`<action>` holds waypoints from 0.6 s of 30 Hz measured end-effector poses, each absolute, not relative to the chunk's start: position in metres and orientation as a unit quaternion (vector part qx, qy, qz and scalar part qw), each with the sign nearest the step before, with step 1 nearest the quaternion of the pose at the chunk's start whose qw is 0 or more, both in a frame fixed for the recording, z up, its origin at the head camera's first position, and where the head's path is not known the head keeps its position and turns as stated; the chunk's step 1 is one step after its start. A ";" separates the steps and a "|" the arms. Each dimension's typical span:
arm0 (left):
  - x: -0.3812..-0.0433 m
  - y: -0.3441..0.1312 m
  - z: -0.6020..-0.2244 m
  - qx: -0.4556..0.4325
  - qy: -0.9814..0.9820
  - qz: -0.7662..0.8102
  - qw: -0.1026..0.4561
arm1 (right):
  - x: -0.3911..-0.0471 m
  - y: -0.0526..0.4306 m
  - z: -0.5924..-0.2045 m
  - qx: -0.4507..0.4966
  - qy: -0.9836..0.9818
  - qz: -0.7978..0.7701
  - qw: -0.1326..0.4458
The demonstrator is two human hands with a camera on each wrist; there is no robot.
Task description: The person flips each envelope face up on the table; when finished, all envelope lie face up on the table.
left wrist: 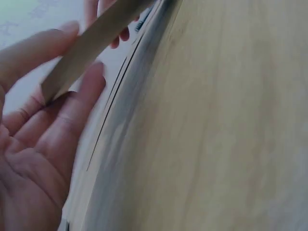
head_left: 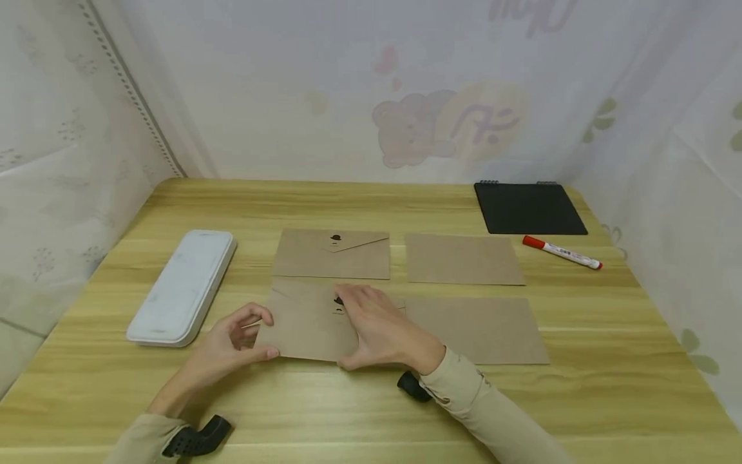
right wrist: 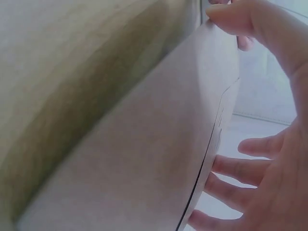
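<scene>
A brown kraft envelope (head_left: 307, 328) with a small black hat print lies between my two hands at the near left of the paper group. My left hand (head_left: 223, 341) holds its left end, the thumb by the near corner and the fingers by the side edge. With thumb at the near edge and fingers across the printed face, my right hand (head_left: 385, 328) grips it further right. In the right wrist view the envelope (right wrist: 144, 144) is tilted, with a shadowed gap beside the tabletop. The right hand hides part of its flap.
Behind lies another printed envelope (head_left: 330, 261). Two plain brown pieces (head_left: 464, 261) lie to the right, one behind the other. A white box (head_left: 181, 290) stands at left. A black spiral notebook (head_left: 530, 209) and a red-capped marker (head_left: 562, 252) are at far right on the wooden table (head_left: 324, 412).
</scene>
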State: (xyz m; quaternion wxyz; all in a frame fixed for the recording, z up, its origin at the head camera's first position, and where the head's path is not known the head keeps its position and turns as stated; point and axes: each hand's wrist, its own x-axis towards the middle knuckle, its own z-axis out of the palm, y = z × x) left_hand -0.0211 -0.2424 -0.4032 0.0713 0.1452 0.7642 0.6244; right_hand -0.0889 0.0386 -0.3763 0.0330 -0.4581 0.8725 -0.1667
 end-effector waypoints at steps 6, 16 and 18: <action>-0.021 -0.243 -0.407 0.140 0.787 0.599 0.051 | -0.089 0.030 -0.380 -0.452 0.882 -0.124 0.037; -0.018 -0.237 -0.405 0.119 0.890 0.441 0.005 | -0.091 0.022 -0.383 -0.450 0.886 -0.094 0.056; -0.018 -0.237 -0.405 0.132 0.907 0.399 -0.019 | -0.093 0.020 -0.383 -0.454 0.885 -0.089 0.054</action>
